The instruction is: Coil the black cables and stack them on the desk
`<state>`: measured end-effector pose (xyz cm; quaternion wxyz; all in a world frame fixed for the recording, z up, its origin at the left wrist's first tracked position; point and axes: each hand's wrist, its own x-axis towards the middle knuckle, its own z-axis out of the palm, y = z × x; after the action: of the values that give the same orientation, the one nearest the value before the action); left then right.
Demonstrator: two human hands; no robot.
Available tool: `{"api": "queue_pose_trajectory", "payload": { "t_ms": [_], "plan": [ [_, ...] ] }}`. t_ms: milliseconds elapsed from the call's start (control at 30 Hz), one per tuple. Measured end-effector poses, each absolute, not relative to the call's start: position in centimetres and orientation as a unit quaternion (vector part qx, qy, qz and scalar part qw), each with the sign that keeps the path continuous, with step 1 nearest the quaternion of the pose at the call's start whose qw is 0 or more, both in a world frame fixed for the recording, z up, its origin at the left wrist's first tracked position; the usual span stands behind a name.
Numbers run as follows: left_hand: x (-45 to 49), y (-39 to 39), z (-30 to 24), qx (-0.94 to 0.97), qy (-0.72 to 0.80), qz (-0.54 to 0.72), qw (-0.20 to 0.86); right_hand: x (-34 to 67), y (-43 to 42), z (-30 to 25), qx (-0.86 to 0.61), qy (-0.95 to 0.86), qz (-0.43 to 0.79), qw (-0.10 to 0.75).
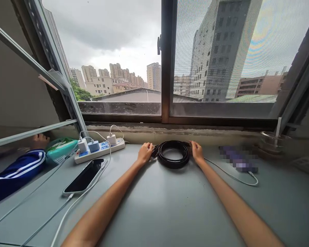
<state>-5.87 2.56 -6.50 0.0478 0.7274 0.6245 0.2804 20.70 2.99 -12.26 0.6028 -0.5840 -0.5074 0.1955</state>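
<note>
A coil of black cable [173,164] lies on the grey tabletop close to the window wall, wound into a ring of several turns. At its left side my left hand [145,153] has its fingers curled on a dark end of the cable. My right hand [197,151] is at the opposite side, fingertips closed on the other dark end near the top right of the ring. The fingers partly hide both ends, so their shape is hard to make out.
Left of the coil are a white power strip [116,146] with chargers and a phone [83,178] on a white cable. Another person's blue sleeve [18,175] rests by a green pack [61,148]. To the right are a blurred purple object [238,159] and a cup with a straw [271,144].
</note>
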Motion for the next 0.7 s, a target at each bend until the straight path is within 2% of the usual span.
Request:
{"api": "queue_pose_trajectory", "payload": {
  "t_ms": [367, 700],
  "plan": [
    [-5.37, 1.94, -7.03, 0.764, 0.611, 0.206, 0.028, 21.12, 2.94, -12.82, -0.634, -0.477, 0.253, 0.553],
    [-5.28, 1.72, -7.03, 0.768, 0.609, 0.196, 0.014, 21.11, 2.77, -12.82, -0.645, -0.508, 0.223, 0.526]
  ]
}}
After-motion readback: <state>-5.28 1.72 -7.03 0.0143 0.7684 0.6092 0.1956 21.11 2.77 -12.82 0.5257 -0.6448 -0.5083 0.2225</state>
